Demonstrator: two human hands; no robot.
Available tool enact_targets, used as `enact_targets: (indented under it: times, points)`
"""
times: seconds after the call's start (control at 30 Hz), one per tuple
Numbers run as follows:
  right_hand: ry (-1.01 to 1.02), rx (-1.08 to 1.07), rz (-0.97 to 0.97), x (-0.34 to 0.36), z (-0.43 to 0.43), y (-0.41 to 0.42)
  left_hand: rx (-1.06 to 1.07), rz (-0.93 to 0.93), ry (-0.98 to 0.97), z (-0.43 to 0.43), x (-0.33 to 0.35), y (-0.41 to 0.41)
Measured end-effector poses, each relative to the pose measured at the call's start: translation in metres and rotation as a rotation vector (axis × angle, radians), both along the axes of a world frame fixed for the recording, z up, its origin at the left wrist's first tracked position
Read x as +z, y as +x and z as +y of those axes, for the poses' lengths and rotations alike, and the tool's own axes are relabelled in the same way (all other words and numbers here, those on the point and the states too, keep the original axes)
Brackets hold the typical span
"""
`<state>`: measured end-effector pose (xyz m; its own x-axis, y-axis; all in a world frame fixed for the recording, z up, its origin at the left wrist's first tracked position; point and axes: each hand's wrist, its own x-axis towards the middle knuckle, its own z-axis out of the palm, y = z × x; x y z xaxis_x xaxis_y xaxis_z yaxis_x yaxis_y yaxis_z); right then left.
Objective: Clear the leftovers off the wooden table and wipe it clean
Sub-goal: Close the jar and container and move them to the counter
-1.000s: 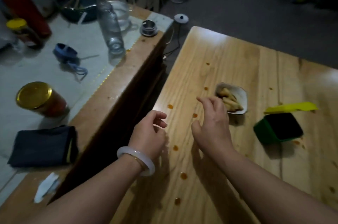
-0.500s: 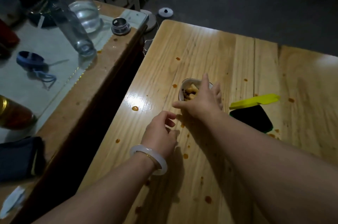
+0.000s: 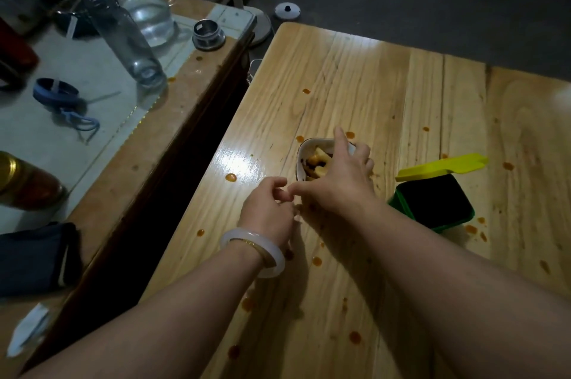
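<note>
While right hand (image 3: 336,184) covers, one bowl (image 3: 304,146) (leftovers (image 3: 318,162))

The right hand (image 3: 336,184) grips the white bowl (image 3: 312,142) on the sauce-spotted wooden table (image 3: 340,75).

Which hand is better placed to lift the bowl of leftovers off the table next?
Right. The right hand lies over the white bowl, fingers at its far rim; the left hand hangs curled short of it, holding nothing.

Pale striped-grain wooden table (image 3: 355,85) flecked with orange-red sauce drops (image 3: 230,177); green box (image 3: 432,208), yellow lid (image 3: 438,163).
</note>
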<state>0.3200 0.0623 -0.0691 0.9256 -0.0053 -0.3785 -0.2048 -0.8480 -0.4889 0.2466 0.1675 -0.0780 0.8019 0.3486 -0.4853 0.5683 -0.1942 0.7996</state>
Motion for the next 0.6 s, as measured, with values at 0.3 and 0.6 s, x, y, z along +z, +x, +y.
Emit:
enact_targets:
  times: [0.3,0.6]
  points:
    - [0.223,-0.267,-0.067,0.006,-0.01,-0.002,0.21,0.143,-0.229,-0.004,0.001,0.016]
    - [0.26,-0.137,-0.133,0.034,-0.008,0.004,0.24,0.03,-0.166,0.024,0.02,0.009]
